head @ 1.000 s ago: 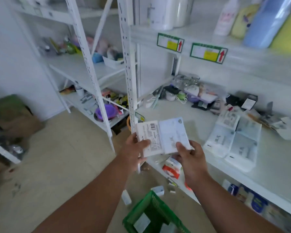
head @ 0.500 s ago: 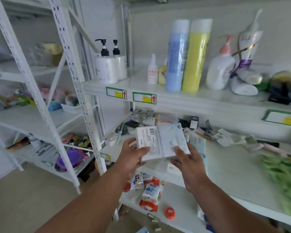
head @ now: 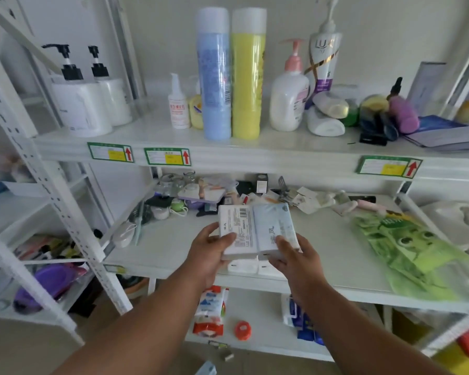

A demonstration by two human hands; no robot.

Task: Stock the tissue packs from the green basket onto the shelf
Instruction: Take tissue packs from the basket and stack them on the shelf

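Two tissue packs are held side by side above the middle shelf (head: 179,247): a white pack (head: 238,228) with a barcode label and a pale blue pack (head: 275,226). My left hand (head: 211,249) grips the white pack's left edge, thumb on top. My right hand (head: 295,255) grips the blue pack's right lower corner. Under them, other white tissue packs (head: 244,265) lie at the shelf's front edge, mostly hidden. The green basket is out of view.
The top shelf carries pump bottles (head: 84,104), a blue (head: 214,74) and a yellow tall bottle (head: 247,74) and lotions. Small clutter (head: 195,196) fills the back of the middle shelf; a green frog-print bag (head: 412,247) lies at its right. Packets (head: 210,312) sit on the lower shelf.
The view has risen from the floor and basket to the shelves. Both hands have carried the two packs forward over the middle shelf, above the packs lying there.
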